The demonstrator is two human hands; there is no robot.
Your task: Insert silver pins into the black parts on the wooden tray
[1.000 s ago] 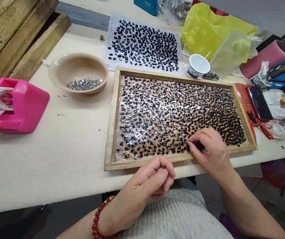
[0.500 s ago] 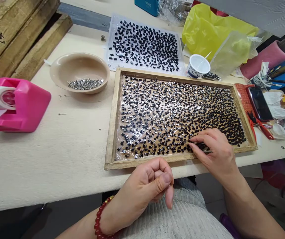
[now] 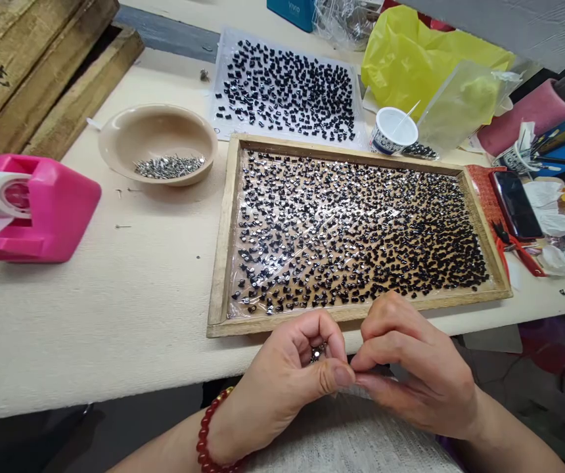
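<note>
Shiny bits (image 3: 316,353) sit in the curled left hand (image 3: 287,371), off 6 o'clock of the tray (image 3: 220,263); right hand (image 3: 420,371) has fingers pinched together, can't tell on what. Probably light, stiff, slippery; I'd pinch the edges.

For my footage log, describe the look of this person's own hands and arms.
The left hand and right hand are ungloved, and no sleeves show. A dark red beaded bracelet with some gold-coloured beads circles the left wrist.
</note>
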